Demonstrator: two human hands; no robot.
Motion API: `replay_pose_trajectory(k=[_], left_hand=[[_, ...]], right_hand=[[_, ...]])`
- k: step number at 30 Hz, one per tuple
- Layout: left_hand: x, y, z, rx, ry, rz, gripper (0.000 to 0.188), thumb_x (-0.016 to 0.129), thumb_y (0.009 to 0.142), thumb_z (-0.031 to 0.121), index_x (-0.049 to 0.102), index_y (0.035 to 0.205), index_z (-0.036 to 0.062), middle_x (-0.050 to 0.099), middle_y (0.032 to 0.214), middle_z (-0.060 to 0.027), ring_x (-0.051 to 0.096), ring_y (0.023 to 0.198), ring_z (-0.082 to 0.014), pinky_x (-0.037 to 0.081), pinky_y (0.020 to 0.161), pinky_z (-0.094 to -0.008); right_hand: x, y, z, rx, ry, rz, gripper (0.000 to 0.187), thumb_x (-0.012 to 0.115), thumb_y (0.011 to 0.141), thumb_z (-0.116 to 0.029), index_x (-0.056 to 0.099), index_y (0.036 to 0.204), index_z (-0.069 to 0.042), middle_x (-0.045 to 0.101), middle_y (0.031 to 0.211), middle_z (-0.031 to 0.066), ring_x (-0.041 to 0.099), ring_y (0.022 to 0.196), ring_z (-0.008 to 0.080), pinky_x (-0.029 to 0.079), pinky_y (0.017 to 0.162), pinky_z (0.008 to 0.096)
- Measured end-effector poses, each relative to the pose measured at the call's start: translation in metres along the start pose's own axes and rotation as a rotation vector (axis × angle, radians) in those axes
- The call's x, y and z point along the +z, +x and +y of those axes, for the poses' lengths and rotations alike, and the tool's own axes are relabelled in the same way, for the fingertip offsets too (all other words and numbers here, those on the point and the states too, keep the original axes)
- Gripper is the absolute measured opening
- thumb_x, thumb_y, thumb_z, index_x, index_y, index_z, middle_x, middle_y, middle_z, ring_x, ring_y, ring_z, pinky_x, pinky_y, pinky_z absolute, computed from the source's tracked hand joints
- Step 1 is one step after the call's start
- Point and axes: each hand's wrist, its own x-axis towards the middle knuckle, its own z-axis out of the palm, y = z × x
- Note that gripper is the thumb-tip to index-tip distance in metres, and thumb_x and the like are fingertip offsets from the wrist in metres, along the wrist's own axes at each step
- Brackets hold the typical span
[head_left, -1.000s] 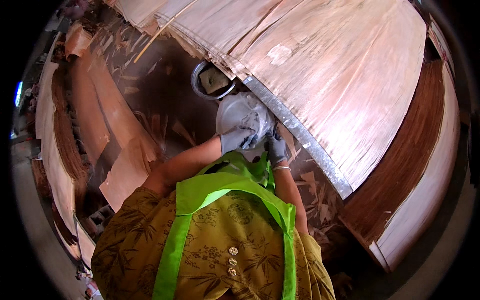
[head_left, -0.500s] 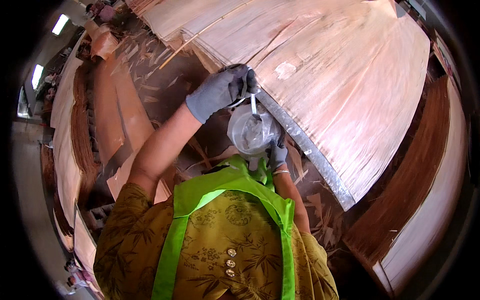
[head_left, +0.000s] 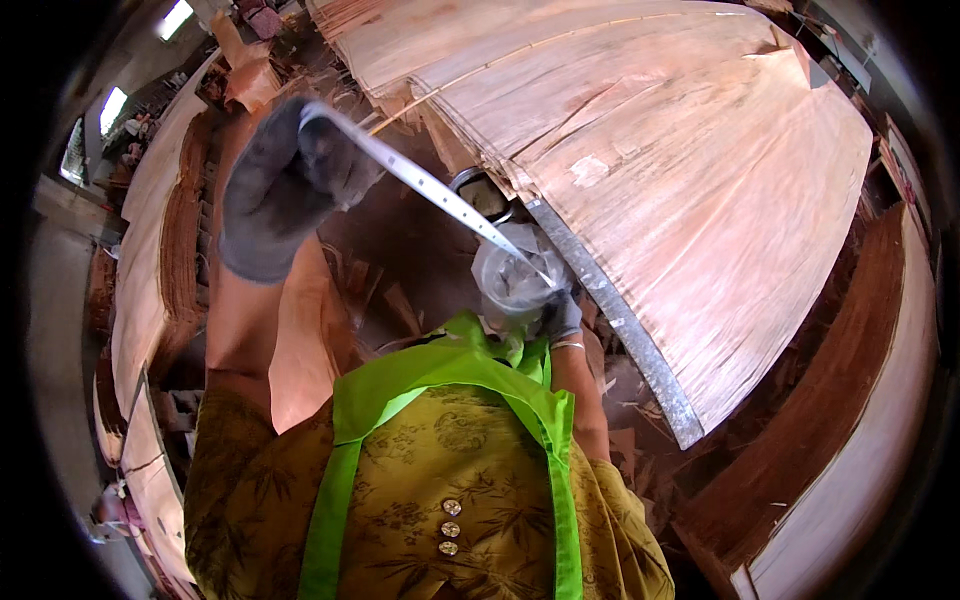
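Note:
My left hand (head_left: 300,180), in a grey glove, is raised on the left and closed on one end of a white perforated tape (head_left: 430,187). The tape stretches down to the right into a clear plastic container (head_left: 505,285), which has crumpled clear plastic in it. Also gloved, my right hand (head_left: 562,315) grips the container's right side in front of my green apron (head_left: 420,385); some of its fingers are hidden. Beyond the container lies a big stack of thin wood veneer sheets (head_left: 690,190), with a metal strip (head_left: 620,325) along its near edge.
A dark-rimmed vessel (head_left: 483,195) sits partly under the stack's corner. Veneer scraps (head_left: 400,308) litter the floor. More veneer stacks stand at the left (head_left: 145,250) and right (head_left: 830,400). A thin stick (head_left: 480,68) lies across the big stack.
My left hand has moved left and up, away from the container, drawing out a long length of tape. My right hand still holds the container.

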Motion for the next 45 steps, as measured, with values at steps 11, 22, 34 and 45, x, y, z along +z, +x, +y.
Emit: replay_pose_trajectory(k=[11,22,34,45], left_hand=[[-0.007,-0.084,0.174,0.389,-0.099,0.238,0.011,0.053,0.082,0.009,0.047,0.074,0.0145,0.039,0.066,0.0017,0.039,0.066,-0.0138,0.031,0.071,-0.0301],[-0.001,-0.188,0.199,0.296,0.702,0.398,0.029,0.045,0.09,0.033,0.054,0.082,0.0062,0.045,0.069,-0.0009,0.037,0.065,-0.0169,0.029,0.084,-0.0296],[0.022,-0.269,0.233,0.141,1.717,0.697,0.042,0.048,0.092,0.034,0.059,0.102,-0.0048,0.058,0.104,-0.0183,0.058,0.091,-0.0269,0.049,0.078,-0.035],[-0.006,-0.272,0.207,0.381,1.303,0.893,0.022,0.045,0.087,0.022,0.048,0.073,0.0059,0.048,0.072,-0.0076,0.046,0.066,-0.0183,0.04,0.062,-0.0303]], right_hand=[[0.019,-0.017,-0.031,-0.085,-0.012,0.171,0.038,0.057,0.087,-0.032,0.055,0.113,-0.004,0.057,0.096,0.0072,0.055,0.081,0.0212,0.046,0.068,0.0309],[0.021,-0.009,-0.017,-0.19,-0.063,0.172,0.03,0.062,0.083,-0.033,0.057,0.099,-0.007,0.054,0.083,0.0033,0.05,0.068,0.0183,0.042,0.058,0.0312],[-0.032,-0.012,0.025,-0.141,0.1,0.103,0.043,0.056,0.087,-0.033,0.056,0.112,0.002,0.059,0.107,0.0103,0.059,0.091,0.0249,0.049,0.078,0.0358],[0.097,-0.096,0.025,0.361,-0.223,-0.342,0.029,0.05,0.089,-0.04,0.058,0.088,-0.012,0.041,0.056,-0.0021,0.038,0.041,0.0137,0.029,0.036,0.0296]])
